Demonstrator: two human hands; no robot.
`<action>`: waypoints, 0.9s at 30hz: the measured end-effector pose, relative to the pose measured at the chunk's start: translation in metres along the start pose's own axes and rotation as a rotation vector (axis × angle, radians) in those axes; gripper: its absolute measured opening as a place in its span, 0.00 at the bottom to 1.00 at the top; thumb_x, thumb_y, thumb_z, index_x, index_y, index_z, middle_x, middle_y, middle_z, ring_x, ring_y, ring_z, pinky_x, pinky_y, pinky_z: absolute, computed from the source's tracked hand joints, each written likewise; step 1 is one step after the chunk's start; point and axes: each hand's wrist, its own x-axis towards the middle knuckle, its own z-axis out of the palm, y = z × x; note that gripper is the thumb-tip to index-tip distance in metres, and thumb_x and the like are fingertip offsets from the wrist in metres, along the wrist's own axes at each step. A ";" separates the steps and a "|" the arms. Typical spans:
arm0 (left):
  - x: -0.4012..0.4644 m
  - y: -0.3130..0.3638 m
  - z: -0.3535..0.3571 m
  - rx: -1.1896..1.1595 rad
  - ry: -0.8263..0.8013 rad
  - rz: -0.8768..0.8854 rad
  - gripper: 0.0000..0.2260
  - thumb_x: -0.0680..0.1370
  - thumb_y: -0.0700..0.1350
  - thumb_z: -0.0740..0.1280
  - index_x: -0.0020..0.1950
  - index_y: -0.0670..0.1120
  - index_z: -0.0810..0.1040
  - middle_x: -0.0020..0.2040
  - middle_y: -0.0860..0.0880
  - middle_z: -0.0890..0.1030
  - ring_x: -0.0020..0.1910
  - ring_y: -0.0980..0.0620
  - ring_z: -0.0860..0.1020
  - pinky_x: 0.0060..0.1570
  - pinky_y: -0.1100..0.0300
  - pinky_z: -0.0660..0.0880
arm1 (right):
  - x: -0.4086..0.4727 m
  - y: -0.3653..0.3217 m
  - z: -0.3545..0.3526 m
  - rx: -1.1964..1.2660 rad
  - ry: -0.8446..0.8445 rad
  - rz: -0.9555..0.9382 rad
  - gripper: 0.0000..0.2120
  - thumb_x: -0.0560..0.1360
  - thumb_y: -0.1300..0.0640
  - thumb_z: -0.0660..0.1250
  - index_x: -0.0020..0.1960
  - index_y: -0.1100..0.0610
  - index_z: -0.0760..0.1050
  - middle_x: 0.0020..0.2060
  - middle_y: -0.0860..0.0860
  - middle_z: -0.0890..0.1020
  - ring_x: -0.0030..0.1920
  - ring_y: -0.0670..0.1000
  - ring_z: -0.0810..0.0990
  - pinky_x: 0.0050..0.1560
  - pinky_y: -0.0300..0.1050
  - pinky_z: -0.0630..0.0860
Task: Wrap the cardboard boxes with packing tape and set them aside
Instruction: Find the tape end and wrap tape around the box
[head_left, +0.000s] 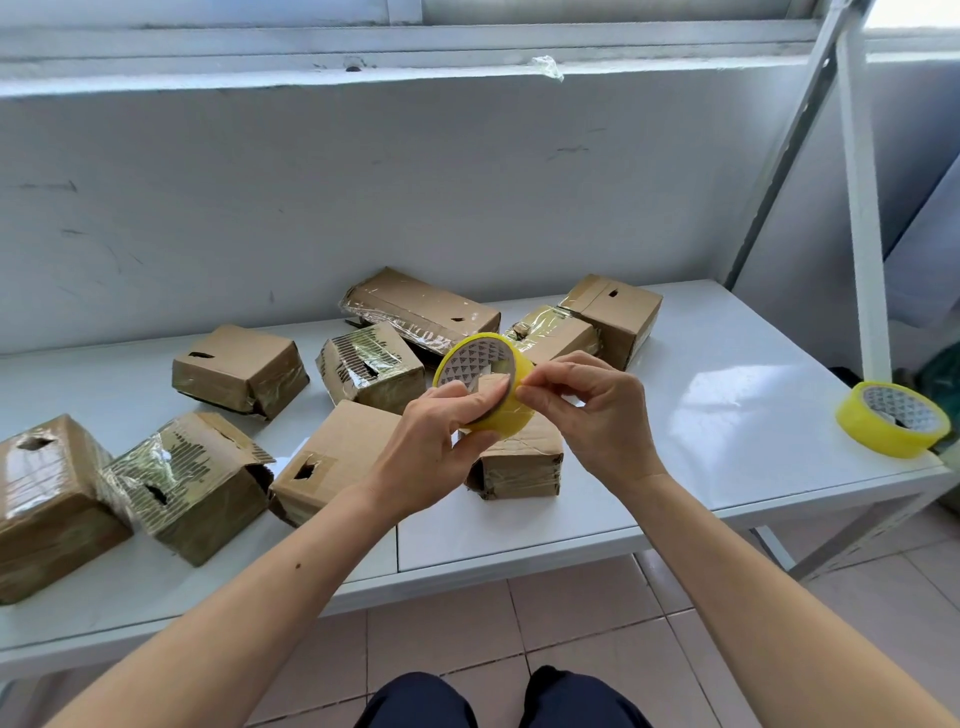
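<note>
yellow tape roll (488, 387) with triangle-patterned core, brown cardboard boxes (239, 369), white table (727, 415), second yellow roll (891, 420)

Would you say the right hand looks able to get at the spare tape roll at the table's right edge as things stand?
Probably not at once: the right hand pinches at the held tape roll. Once it lets go, yes, I think: the spare tape roll lies alone on bare table, nothing between.

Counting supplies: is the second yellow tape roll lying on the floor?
No, the spare yellow tape roll lies on the white table.
</note>
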 end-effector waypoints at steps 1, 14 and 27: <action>0.001 0.001 0.000 -0.026 0.007 -0.020 0.25 0.74 0.40 0.71 0.70 0.44 0.75 0.45 0.47 0.80 0.46 0.52 0.76 0.51 0.55 0.78 | 0.001 -0.001 -0.001 0.004 0.005 0.017 0.07 0.69 0.61 0.78 0.44 0.52 0.83 0.40 0.47 0.83 0.41 0.49 0.81 0.44 0.48 0.80; 0.002 0.011 -0.005 -0.034 -0.076 -0.142 0.27 0.75 0.35 0.74 0.73 0.45 0.74 0.56 0.46 0.82 0.56 0.50 0.79 0.58 0.60 0.76 | 0.017 0.002 -0.008 -0.355 -0.152 -0.201 0.05 0.77 0.60 0.71 0.50 0.60 0.84 0.45 0.50 0.84 0.43 0.48 0.81 0.45 0.40 0.78; 0.005 0.019 -0.008 -0.055 -0.115 -0.201 0.26 0.75 0.35 0.73 0.72 0.46 0.74 0.61 0.52 0.81 0.58 0.58 0.77 0.56 0.76 0.70 | 0.020 -0.002 -0.008 -0.579 -0.227 -0.321 0.04 0.73 0.66 0.68 0.43 0.62 0.73 0.40 0.55 0.77 0.36 0.53 0.73 0.37 0.44 0.75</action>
